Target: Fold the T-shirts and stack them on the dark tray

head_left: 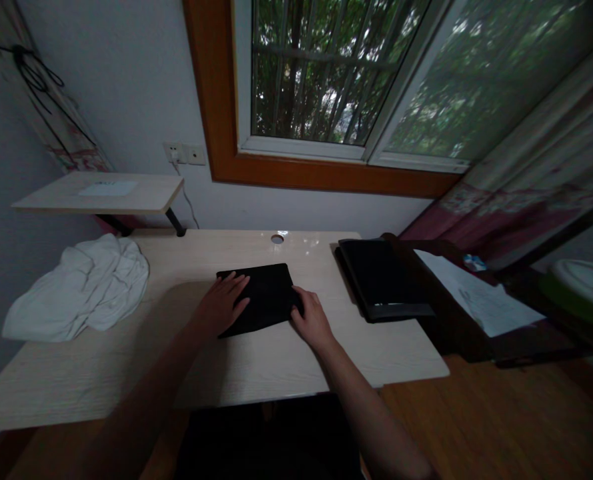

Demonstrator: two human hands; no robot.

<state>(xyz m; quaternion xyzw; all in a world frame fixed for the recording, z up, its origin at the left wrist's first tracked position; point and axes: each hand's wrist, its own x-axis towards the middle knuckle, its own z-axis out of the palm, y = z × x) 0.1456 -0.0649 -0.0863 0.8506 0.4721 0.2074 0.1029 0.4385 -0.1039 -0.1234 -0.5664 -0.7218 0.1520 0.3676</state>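
A flat, dark black piece that looks like folded cloth (266, 293) lies on the pale wooden desk (276, 360) in front of me. The dim light hides its exact kind. My left hand (222, 303) rests on its left side, palm down with the fingers spread. At the right edge, my right hand (312, 317) pinches the black piece, its thumb and fingers closed round a dark bulge there.
A crumpled white cloth (84, 287) lies at the desk's left, below a small raised shelf (146, 190). Black folders (376, 280) stand on the right side. Beyond them, papers (476, 293) rest on a dark surface. A cable hole (277, 239) is near the back edge.
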